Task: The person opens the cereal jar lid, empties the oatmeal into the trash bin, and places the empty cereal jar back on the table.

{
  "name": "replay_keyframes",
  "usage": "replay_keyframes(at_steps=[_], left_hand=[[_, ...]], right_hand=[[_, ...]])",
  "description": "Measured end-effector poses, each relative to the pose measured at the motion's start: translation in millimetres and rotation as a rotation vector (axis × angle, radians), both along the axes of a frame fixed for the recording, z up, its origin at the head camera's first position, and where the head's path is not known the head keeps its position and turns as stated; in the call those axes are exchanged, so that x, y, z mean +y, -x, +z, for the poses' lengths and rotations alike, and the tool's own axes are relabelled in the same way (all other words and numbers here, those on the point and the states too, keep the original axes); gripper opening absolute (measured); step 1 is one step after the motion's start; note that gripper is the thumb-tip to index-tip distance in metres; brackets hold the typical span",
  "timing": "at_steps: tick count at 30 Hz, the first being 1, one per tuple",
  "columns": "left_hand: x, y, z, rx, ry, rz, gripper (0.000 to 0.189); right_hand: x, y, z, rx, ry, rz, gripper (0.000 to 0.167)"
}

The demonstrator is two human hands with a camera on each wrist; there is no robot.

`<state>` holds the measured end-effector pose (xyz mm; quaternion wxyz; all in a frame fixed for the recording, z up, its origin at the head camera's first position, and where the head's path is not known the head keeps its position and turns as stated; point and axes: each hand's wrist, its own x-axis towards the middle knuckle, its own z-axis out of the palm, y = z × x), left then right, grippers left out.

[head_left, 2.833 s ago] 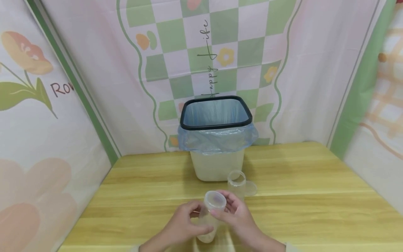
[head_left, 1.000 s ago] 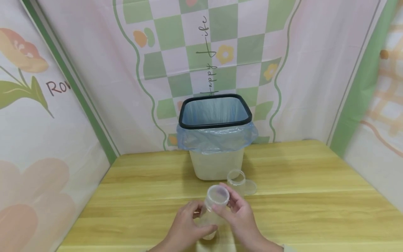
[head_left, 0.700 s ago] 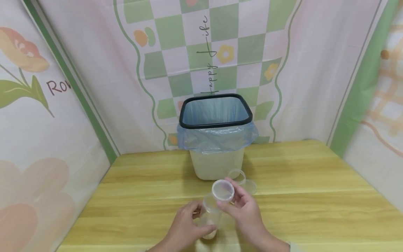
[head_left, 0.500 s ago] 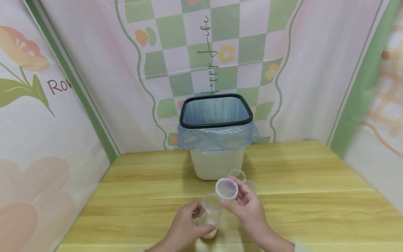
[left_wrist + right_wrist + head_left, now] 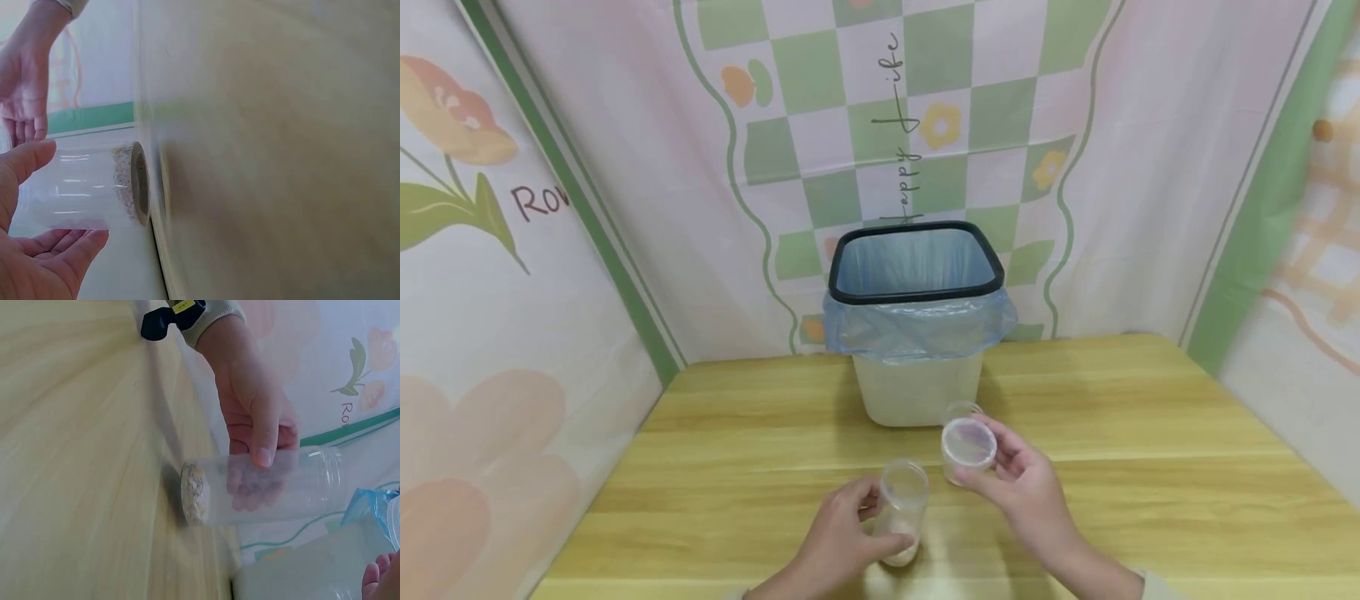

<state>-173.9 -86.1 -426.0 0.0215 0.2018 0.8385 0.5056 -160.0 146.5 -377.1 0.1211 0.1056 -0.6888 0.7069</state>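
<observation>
A clear plastic jar [image 5: 906, 508] with a shallow layer of pale, grainy flakes [image 5: 195, 494] at its bottom is in my left hand [image 5: 838, 533]. Thumb and fingers grip its sides, and its mouth is uncovered, facing up. In the left wrist view the jar [image 5: 87, 187] has its base close to the table; I cannot tell whether they touch. My right hand [image 5: 1022, 483], to the right of the jar and apart from it, pinches a round translucent lid [image 5: 968, 443] by the rim. Behind that lid, mostly hidden, stands a second clear jar [image 5: 961, 408].
A pale bin [image 5: 917, 392] with a black rim and a blue bag liner [image 5: 917, 329] stands at the back of the wooden table [image 5: 737, 442]. Patterned cloth [image 5: 820, 75] hangs behind and on both sides.
The lid has come off the left-hand jar. My right hand has carried it right and slightly forward, so it now covers much of the second jar. My left hand stays nearly in place.
</observation>
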Motion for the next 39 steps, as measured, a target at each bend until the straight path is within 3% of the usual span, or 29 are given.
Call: replay_keyframes(at_steps=[14, 28, 39], left_hand=[[-2.4, 1.2, -3.6, 0.009, 0.030, -0.012, 0.060], [-3.5, 2.3, -2.3, -0.014, 0.053, -0.029, 0.063], [-3.8, 1.8, -3.6, -0.019, 0.029, -0.043, 0.059]], right_hand=[[45, 7.2, -0.8, 0.013, -0.227, -0.068, 0.062], [78, 22.2, -5.2, -0.114, -0.497, -0.038, 0.063], [89, 37.9, -7.5, -0.025, -0.818, 0.000, 0.066]])
